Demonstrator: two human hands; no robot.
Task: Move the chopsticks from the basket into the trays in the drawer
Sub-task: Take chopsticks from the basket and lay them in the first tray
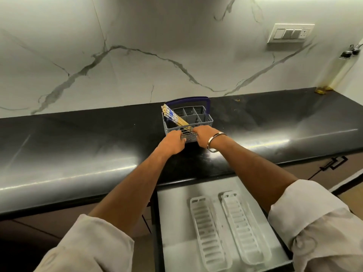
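A grey plastic cutlery basket (198, 112) with a dark blue handle stands on the black countertop (78, 146). Several wooden chopsticks (174, 117) with blue-and-white tops lean to the left in its left compartment. My left hand (173, 143) grips the basket's front left rim. My right hand (202, 136), with a metal bangle on its wrist, grips the front right rim. Below the counter an open drawer (172, 213) holds two long white slotted trays, the left tray (208, 234) and the right tray (243, 226), both with nothing in them.
A marble backsplash rises behind the counter, with a switch panel (290, 33) at the upper right. Closed cabinet fronts with a dark handle (334, 163) sit right of the drawer. My rolled-up light sleeves fill the lower corners.
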